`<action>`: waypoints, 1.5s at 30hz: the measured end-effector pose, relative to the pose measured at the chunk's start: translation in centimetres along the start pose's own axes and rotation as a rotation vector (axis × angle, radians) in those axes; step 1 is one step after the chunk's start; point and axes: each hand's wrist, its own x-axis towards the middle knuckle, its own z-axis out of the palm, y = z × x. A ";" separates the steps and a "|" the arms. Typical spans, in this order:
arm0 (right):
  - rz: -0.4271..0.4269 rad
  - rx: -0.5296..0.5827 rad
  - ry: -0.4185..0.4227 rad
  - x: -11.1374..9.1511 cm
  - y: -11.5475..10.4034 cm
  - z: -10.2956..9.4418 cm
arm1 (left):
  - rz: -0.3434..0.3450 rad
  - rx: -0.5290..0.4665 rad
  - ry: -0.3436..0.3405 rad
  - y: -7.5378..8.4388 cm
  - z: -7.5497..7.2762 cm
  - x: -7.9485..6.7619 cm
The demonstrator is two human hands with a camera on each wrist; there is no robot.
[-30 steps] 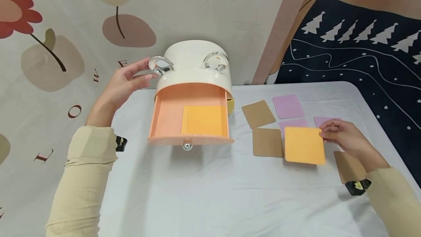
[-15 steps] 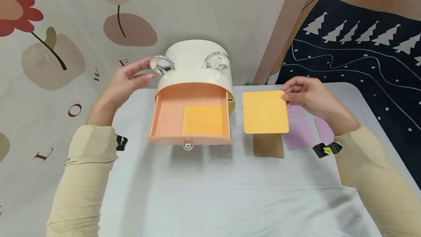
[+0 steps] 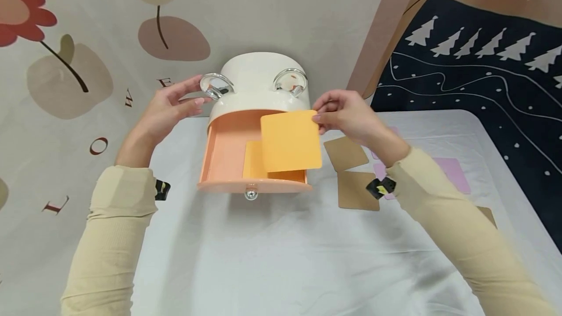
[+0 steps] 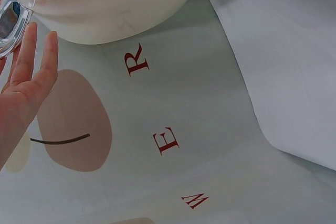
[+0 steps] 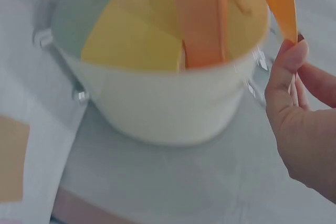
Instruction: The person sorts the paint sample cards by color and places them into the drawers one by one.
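Note:
A cream storage box (image 3: 263,74) with two silver ring-shaped ears has its peach drawer (image 3: 228,145) pulled out. Inside the drawer lies an orange square card (image 3: 253,160), partly covered from view. My right hand (image 3: 347,113) pinches another orange square card (image 3: 291,141) by its upper right corner, held over the drawer's right side. In the right wrist view, thumb and fingers of the right hand (image 5: 304,108) meet on the card's edge (image 5: 281,3). My left hand (image 3: 169,108) rests against the box's left ear (image 3: 216,86), fingers fairly straight, as the left wrist view also shows.
On the white tablecloth (image 3: 263,257) right of the box lie brown square cards (image 3: 357,191) and purple ones (image 3: 452,172), partly under my right forearm. A silver knob (image 3: 250,194) sticks out of the drawer front. A printed cloth wall (image 3: 263,9) stands close behind the box.
My right hand has carried the orange card left, from above the brown and purple cards to over the drawer. The left hand has stayed at the ear.

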 end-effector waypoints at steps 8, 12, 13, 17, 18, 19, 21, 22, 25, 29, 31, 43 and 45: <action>0.046 -0.013 -0.101 0.9 0.7 4.0 | -0.014 0.043 0.003 0.0 0.1 0.0; 0.056 -0.059 -0.154 0.9 1.1 4.7 | -0.003 -0.035 -0.004 -0.1 0.1 0.1; 0.055 -0.077 -0.164 0.8 1.1 4.7 | 0.001 -0.051 -0.006 -0.1 0.1 0.1; 0.025 -0.160 -0.182 0.5 1.3 4.0 | 0.004 -0.059 -0.006 -0.2 0.0 0.1; 0.018 -0.177 -0.184 0.4 1.3 3.7 | 0.004 -0.055 -0.006 -0.1 0.0 0.1; 0.009 -0.192 -0.185 0.3 1.3 3.4 | 0.004 -0.057 -0.005 -0.1 0.0 0.1; -0.008 -0.208 -0.187 -0.1 1.3 2.8 | 0.006 -0.060 -0.004 -0.1 0.0 0.1; -0.015 -0.213 -0.188 -0.3 1.2 2.6 | 0.005 -0.060 -0.004 -0.1 0.0 0.1; -0.040 -0.241 -0.203 -1.0 1.0 1.8 | 0.004 -0.070 -0.006 -0.2 0.0 0.1; -0.071 -0.236 -0.248 -2.4 0.9 1.1 | 0.002 -0.084 -0.003 -0.2 0.0 0.1; -0.087 -0.218 -0.282 -3.2 0.8 0.8 | 0.003 -0.094 -0.001 -0.2 0.0 0.1; -0.161 -0.147 -0.631 -7.1 1.6 3.6 | 0.001 -0.102 0.002 0.0 0.0 0.0; -0.172 -0.181 -0.703 -7.5 2.2 4.7 | -0.001 -0.093 0.005 0.0 0.1 0.0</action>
